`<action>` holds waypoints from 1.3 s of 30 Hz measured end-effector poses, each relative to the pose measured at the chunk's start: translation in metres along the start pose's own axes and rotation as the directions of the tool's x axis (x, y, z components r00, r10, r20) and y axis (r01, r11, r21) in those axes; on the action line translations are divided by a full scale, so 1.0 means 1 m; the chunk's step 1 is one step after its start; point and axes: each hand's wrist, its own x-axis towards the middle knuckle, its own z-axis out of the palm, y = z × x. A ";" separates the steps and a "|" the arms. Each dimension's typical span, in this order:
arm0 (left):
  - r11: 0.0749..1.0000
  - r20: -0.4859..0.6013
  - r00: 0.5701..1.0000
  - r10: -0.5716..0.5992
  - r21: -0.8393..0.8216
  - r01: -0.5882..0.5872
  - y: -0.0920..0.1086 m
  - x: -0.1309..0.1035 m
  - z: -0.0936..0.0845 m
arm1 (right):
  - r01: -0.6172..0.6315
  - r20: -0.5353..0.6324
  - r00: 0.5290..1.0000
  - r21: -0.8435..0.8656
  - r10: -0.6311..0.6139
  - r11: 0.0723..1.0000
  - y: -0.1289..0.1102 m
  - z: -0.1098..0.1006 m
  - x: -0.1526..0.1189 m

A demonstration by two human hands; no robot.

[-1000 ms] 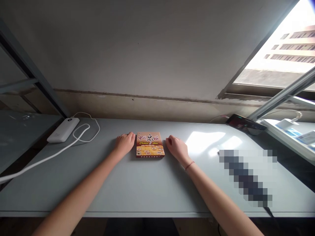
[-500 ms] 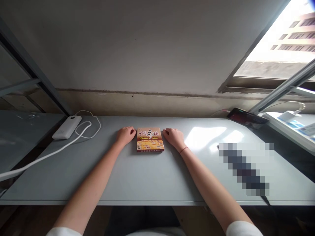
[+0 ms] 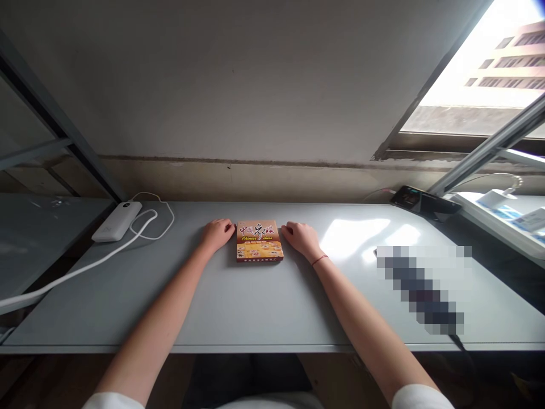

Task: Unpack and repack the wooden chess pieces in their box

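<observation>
A flat orange and red box marked "Chinese chess" (image 3: pixel 259 241) lies face up on the grey table (image 3: pixel 255 307), in the middle. My left hand (image 3: pixel 217 233) rests on the table just left of the box, its fingers curled into a loose fist with nothing in them. On the box's right side rests my right hand (image 3: pixel 300 236), also with curled fingers and nothing visible in it. A thin red string circles my right wrist. Neither hand grips the box.
A white power bank (image 3: pixel 116 221) with a white cable lies at the left. At the back right a dark phone (image 3: pixel 423 203) leans near the metal frame. A blurred-out dark object (image 3: pixel 421 292) with a black cord lies on the right. The wall (image 3: pixel 238 179) borders the back edge.
The view has shifted very slightly. The phone's screen shows a different picture. Both hands and the box stay where they were.
</observation>
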 end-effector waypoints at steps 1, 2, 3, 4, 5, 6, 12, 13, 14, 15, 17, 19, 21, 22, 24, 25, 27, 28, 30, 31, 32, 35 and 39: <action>1.000 0.000 1.000 0.001 -0.003 -0.001 0.000 0.000 0.000 | 0.001 0.000 1.000 0.003 -0.001 1.000 0.000 0.000 0.000; 1.000 0.001 1.000 0.001 -0.006 -0.001 0.000 0.000 0.000 | 0.001 -0.001 1.000 0.005 -0.001 1.000 0.000 0.000 0.000; 1.000 0.002 1.000 0.001 -0.009 -0.001 0.001 0.000 -0.001 | 0.002 -0.001 1.000 0.007 -0.002 1.000 0.001 0.000 0.000; 1.000 0.003 1.000 0.001 -0.011 -0.001 0.001 0.000 -0.001 | 0.003 -0.001 1.000 0.008 -0.003 1.000 0.001 0.000 0.000; 1.000 0.005 1.000 0.000 -0.013 0.000 0.001 0.000 -0.001 | 0.004 -0.001 1.000 0.010 -0.004 1.000 0.001 0.001 0.001; 1.000 0.007 1.000 -0.001 -0.015 0.001 0.001 0.000 -0.002 | 0.004 -0.001 1.000 0.011 -0.003 1.000 0.002 0.001 0.001; 1.000 0.011 1.000 -0.003 -0.023 0.003 0.000 0.001 0.000 | 0.006 0.000 1.000 0.018 -0.006 1.000 0.002 0.001 0.001; 1.000 0.010 1.000 -0.002 -0.023 0.003 0.000 0.001 0.000 | 0.006 -0.002 1.000 0.019 -0.006 1.000 0.002 0.001 0.001; 1.000 0.009 1.000 -0.002 -0.023 0.002 -0.001 0.001 0.001 | 0.007 -0.003 1.000 0.020 -0.007 1.000 0.002 0.001 0.001; 1.000 0.010 1.000 -0.002 -0.022 0.002 -0.001 0.001 0.001 | 0.007 -0.005 1.000 0.021 -0.007 1.000 0.002 0.001 0.001; 1.000 0.011 1.000 -0.001 -0.023 0.002 -0.001 0.001 0.000 | 0.008 -0.007 1.000 0.023 -0.008 1.000 0.002 0.000 0.001; 1.000 0.011 1.000 -0.003 -0.023 0.003 0.000 0.001 0.000 | 0.008 -0.007 1.000 0.025 -0.008 1.000 0.001 0.000 0.001; 1.000 0.010 1.000 -0.003 -0.024 0.004 0.000 0.000 -0.001 | 0.009 -0.007 1.000 0.026 -0.009 1.000 0.001 -0.001 0.000; 1.000 0.009 1.000 -0.002 -0.025 0.002 0.000 0.000 -0.001 | 0.009 -0.007 1.000 0.027 -0.009 1.000 0.001 -0.001 0.000; 1.000 0.006 1.000 0.002 -0.028 -0.002 0.000 0.000 -0.001 | 0.011 -0.007 1.000 0.029 -0.011 1.000 0.001 -0.002 0.000; 1.000 0.005 1.000 0.006 -0.030 -0.005 0.000 0.000 0.000 | 0.011 -0.007 1.000 0.030 -0.011 0.999 0.001 -0.002 0.000; 0.999 0.002 1.000 0.011 -0.032 -0.011 -0.001 0.001 0.001 | 0.011 -0.009 1.000 0.030 -0.011 0.999 0.001 -0.002 0.000; 0.999 0.000 1.000 0.012 -0.033 -0.012 -0.001 0.001 0.001 | 0.011 -0.009 1.000 0.030 -0.011 1.000 0.001 -0.002 0.000; 0.999 -0.004 1.000 0.014 -0.034 -0.014 -0.001 0.001 0.001 | 0.011 -0.009 1.000 0.031 -0.011 0.999 0.001 -0.001 0.000; 0.999 -0.006 1.000 0.014 -0.034 -0.014 -0.001 0.001 0.001 | 0.011 -0.009 1.000 0.033 -0.011 0.999 0.001 -0.001 0.000; 0.999 -0.007 1.000 0.013 -0.033 -0.013 -0.001 0.001 0.001 | 0.011 -0.009 1.000 0.036 -0.011 0.999 0.002 0.000 0.000; 0.999 -0.006 1.000 0.010 -0.034 -0.010 -0.001 0.001 0.001 | 0.008 -0.010 1.000 0.044 -0.008 0.999 0.003 0.001 0.001; 0.999 -0.016 1.000 -0.006 -0.044 0.005 0.001 0.000 0.000 | -0.001 -0.008 1.000 0.060 0.001 0.998 0.002 0.000 0.000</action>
